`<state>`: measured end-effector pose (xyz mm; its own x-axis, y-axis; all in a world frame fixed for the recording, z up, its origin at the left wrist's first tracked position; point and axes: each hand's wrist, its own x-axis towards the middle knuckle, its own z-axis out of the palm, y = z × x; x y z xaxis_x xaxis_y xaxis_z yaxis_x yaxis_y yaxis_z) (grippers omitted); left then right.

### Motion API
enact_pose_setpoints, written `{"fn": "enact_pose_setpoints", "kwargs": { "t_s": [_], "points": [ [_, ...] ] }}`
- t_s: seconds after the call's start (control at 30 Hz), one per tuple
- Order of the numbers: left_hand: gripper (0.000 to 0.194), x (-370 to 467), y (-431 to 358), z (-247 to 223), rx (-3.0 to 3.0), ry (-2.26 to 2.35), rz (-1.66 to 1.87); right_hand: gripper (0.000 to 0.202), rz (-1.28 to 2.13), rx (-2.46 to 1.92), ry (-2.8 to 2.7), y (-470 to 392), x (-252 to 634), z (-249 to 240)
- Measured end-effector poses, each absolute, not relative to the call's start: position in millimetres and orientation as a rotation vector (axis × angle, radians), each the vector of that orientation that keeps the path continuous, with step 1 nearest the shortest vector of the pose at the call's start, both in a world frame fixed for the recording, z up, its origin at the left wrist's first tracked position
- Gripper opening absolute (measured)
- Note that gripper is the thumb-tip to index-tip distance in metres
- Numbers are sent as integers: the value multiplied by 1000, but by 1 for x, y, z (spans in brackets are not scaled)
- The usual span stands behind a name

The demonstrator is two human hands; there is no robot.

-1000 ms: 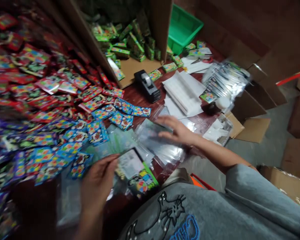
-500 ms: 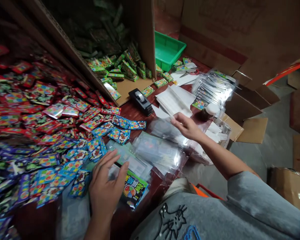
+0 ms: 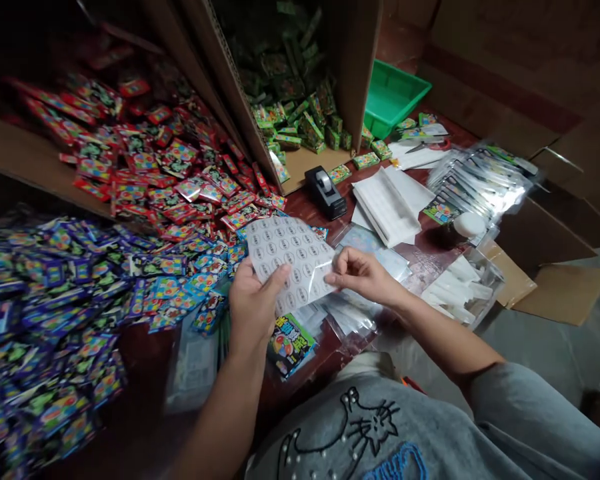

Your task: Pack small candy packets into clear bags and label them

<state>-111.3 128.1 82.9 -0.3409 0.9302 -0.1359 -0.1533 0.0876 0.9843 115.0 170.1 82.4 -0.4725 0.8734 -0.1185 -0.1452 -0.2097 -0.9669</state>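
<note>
A sheet of round clear stickers point(image 3: 293, 257) with repeated dark print is held up over the table. My left hand point(image 3: 255, 293) grips its left side, thumb on top. At its right edge my right hand point(image 3: 357, 272) pinches the corner, fingers curled; whether a single sticker is between the fingertips I cannot make out. Below the sheet lies a black packet with colourful print point(image 3: 291, 343), partly covered by my left hand and the sheet. Clear plastic bags point(image 3: 353, 313) lie just under my right hand.
Heaps of red packets point(image 3: 145, 157), purple packets point(image 3: 45, 320) and blue packets point(image 3: 205, 263) spread on the left. A cardboard box point(image 3: 300, 163) holds green packs. A tape dispenser point(image 3: 326, 193), folded white paper point(image 3: 387, 207), green tray point(image 3: 395, 97), scissors point(image 3: 427, 145) and white-capped jar point(image 3: 463, 228) stand beyond.
The printed sticker sheet is now up between both hands. My left hand has risen from the packet to grip it, and my right hand has come off the white paper to its right edge.
</note>
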Motion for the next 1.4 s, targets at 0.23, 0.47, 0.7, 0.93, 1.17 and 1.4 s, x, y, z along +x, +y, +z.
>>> {"fn": "enact_pose_setpoints", "kwargs": {
  "t_s": [0.23,0.47,0.7,0.93,1.17,1.4],
  "points": [
    [76,-113,98,84,1169,1445,1291,38,1608,-886,-1444,171,117,72],
    [17,-130,90,97,1634,1852,1309,38,1305,-1035,-1661,167,124,85],
    [31,-129,92,94,1105,1458,1252,41,1637,-873,-1557,163,121,106],
    [38,-119,99,81,815,1496,1325,45,1563,-949,-1436,162,110,88],
    [47,-120,103,76,691,1553,1265,56,1748,-978,-1512,178,129,80],
    [43,-119,108,65,712,1561,1290,44,1437,-781,-2041,220,156,95]
  ]
}}
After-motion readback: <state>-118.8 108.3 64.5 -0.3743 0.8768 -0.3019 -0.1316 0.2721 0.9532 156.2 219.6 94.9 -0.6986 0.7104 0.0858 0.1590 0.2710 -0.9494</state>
